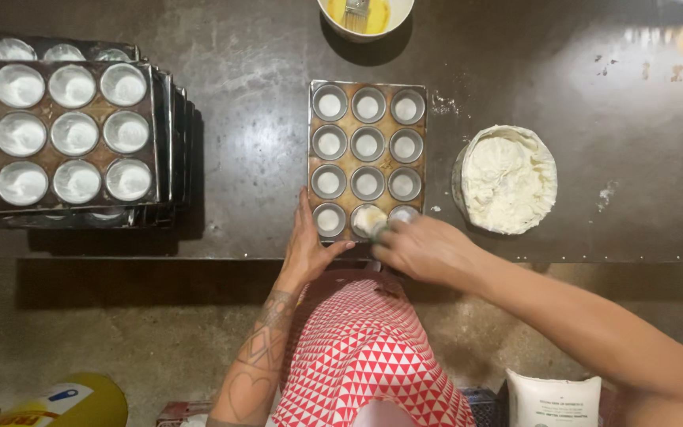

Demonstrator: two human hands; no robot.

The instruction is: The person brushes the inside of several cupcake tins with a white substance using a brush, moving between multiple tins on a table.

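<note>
A muffin tray (382,160) with several round cups lies in front of me on the dark worktop. My left hand (308,245) rests flat on the tray's near left corner, steadying it. My right hand (419,247) is closed on a small utensil, mostly hidden by the fingers, whose tip sits over the middle cup of the nearest row (367,219), where pale batter lies. The other cups look greased and hold no batter. A round bowl of white batter (507,179) stands just right of the tray.
A stack of similar muffin trays (65,130) stands at the left. A pale bowl with yellow fat and a brush (364,14) sits at the far edge. Below the worktop edge are a white sack (553,399) and a yellow container (81,403).
</note>
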